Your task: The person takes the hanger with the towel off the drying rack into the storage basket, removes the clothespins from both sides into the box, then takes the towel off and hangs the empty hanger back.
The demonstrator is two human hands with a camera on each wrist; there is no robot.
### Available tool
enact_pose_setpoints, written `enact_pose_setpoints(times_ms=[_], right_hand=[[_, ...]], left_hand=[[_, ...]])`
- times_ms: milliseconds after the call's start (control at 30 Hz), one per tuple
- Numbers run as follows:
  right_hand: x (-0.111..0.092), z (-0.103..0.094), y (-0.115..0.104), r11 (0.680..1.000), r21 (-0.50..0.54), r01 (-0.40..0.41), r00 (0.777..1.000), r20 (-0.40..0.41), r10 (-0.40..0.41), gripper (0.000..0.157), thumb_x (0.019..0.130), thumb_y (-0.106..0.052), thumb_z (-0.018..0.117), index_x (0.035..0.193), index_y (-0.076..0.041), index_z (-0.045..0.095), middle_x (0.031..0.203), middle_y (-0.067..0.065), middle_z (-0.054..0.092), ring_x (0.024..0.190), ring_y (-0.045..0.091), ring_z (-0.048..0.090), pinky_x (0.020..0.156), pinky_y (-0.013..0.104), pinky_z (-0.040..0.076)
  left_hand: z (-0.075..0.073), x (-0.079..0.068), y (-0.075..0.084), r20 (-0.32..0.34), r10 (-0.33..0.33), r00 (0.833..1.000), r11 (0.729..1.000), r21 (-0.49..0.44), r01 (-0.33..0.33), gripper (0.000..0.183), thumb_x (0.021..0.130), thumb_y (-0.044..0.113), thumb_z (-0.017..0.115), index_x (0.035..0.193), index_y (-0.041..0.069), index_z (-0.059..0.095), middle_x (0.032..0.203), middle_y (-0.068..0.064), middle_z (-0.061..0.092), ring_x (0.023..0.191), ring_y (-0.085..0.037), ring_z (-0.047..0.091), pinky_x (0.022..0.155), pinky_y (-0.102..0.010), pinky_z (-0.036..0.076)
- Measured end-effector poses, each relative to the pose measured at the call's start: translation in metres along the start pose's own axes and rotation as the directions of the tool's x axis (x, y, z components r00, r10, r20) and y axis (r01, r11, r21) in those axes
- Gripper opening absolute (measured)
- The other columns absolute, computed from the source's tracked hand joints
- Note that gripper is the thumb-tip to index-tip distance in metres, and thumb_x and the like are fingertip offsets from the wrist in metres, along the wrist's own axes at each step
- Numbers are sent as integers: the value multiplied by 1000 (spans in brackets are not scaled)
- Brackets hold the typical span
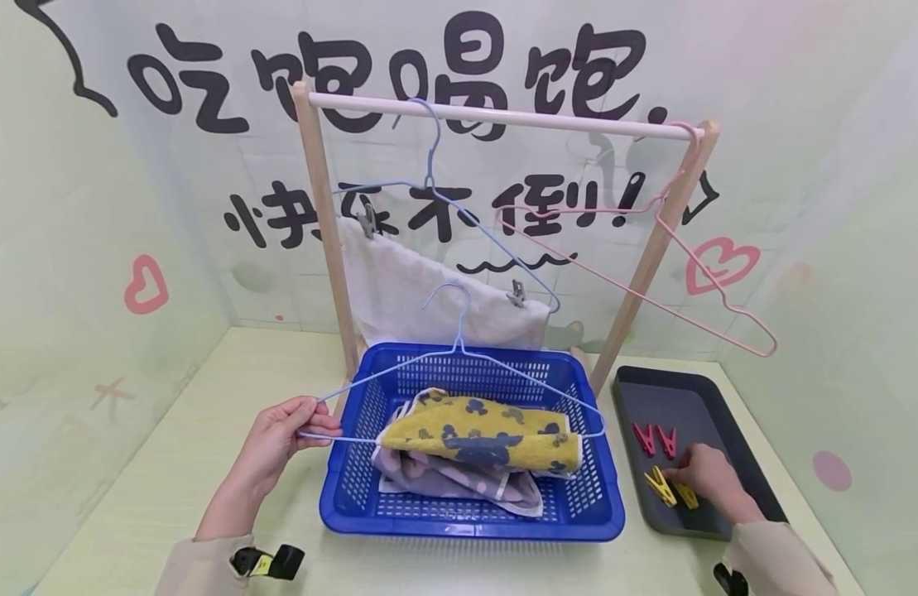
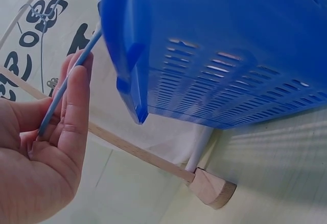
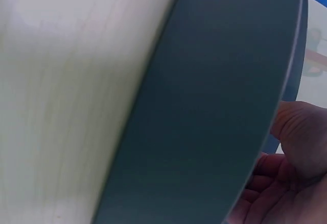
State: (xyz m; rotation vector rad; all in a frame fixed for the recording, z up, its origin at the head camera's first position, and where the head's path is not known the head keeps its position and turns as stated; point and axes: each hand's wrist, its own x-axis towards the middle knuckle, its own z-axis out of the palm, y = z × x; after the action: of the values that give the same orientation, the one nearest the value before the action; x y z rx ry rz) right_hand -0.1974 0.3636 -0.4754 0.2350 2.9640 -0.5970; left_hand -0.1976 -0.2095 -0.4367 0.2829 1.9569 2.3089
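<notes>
Hanger (image 1: pixel 459 347) extends rightward from the left hand (image 1: pixel 281 434).

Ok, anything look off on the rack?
The white cloth, its blue hanger and the pink hanger slant down rightward, far steeper than the rod. Tilted or just turned toward the camera, can't tell.

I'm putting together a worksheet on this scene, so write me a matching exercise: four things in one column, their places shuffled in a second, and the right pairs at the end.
Things
1. Yellow cloth
2. White cloth
3. Pink hanger
4. Red clips

Places
A. In the dark tray
B. Hooked at the right end of the rail
C. On the lower bar of the blue hanger in the left hand
D. Hanging below the rail, held by grey clips

Right pairs: 1-C; 2-D; 3-B; 4-A
</notes>
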Motion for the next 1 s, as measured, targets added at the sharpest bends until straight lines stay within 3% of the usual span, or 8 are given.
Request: enact_pose_setpoints(times_ms=[100, 233, 300, 433, 567, 633, 833, 1000], right_hand=[[-3, -3, -1, 1000, -12, 12, 1000, -12, -12, 27, 77, -17, 75, 69, 1, 56, 62, 4, 51, 56, 17, 47, 48, 29, 38], [-9, -10, -13, 995, 10, 104, 984, -143, -101, 21, 82, -13, 69, 75, 2, 58, 63, 4, 54, 53, 16, 46, 45, 29, 38], [-12, -13, -26, 983, 28, 179, 956, -241, -167, 17, 84, -11, 68, 76, 1, 60, 61, 3, 55, 50, 14, 45, 43, 27, 37], [-22, -17, -63, 940, 74, 333, 878, -389, -281, 12, 85, -9, 68, 75, -2, 65, 58, -2, 55, 48, 9, 43, 42, 22, 36], [-34, -16, -98, 883, 123, 454, 818, -449, -358, 8, 84, -4, 68, 76, -3, 68, 58, -3, 55, 48, 3, 44, 42, 20, 39], [-37, -15, -111, 865, 146, 479, 818, -433, -380, 7, 84, -3, 67, 77, -3, 68, 60, -3, 56, 49, 2, 46, 42, 19, 41], [-41, -11, -137, 850, 227, 476, 860, -321, -396, 9, 84, -12, 71, 83, -3, 70, 67, -2, 63, 54, 6, 51, 48, 19, 46], [-38, -7, -152, 844, 253, 473, 862, -334, -382, 12, 80, -13, 75, 83, -3, 69, 72, 2, 65, 59, 10, 55, 53, 19, 49]], left_hand=[[0, 0, -1, -3, -2, 1000, 1000, 1, 2, 28, 102, 20, 41, 88, 14, 64, 81, 0, 71, 77, -10, 69, 69, -25, 56], [0, 0, -1, -7, 4, 1000, 1000, -7, -4, 28, 102, 20, 41, 87, 14, 64, 81, 0, 71, 76, -10, 69, 68, -24, 56], [0, 0, -1, -10, 13, 1000, 1000, -18, -13, 29, 102, 20, 41, 87, 15, 65, 80, 1, 71, 76, -10, 69, 68, -24, 56], [2, 0, 0, -29, 23, 999, 999, -28, -24, 29, 102, 21, 40, 87, 15, 65, 79, 1, 71, 75, -10, 69, 67, -23, 56], [7, 0, 1, -95, 6, 995, 1000, 15, -5, 29, 102, 23, 41, 86, 14, 63, 77, 2, 70, 73, -10, 69, 66, -23, 55], [9, -1, 2, -144, -5, 990, 999, 36, 11, 29, 102, 24, 41, 85, 14, 63, 75, 3, 70, 72, -10, 68, 65, -23, 55], [12, -3, 6, -254, -2, 967, 1000, 9, 5, 31, 101, 24, 41, 81, 15, 62, 71, 4, 68, 68, -9, 68, 61, -21, 54], [14, -5, 8, -310, 15, 951, 1000, -21, -22, 31, 101, 24, 41, 79, 14, 62, 70, 4, 68, 66, -8, 68, 60, -19, 54]])
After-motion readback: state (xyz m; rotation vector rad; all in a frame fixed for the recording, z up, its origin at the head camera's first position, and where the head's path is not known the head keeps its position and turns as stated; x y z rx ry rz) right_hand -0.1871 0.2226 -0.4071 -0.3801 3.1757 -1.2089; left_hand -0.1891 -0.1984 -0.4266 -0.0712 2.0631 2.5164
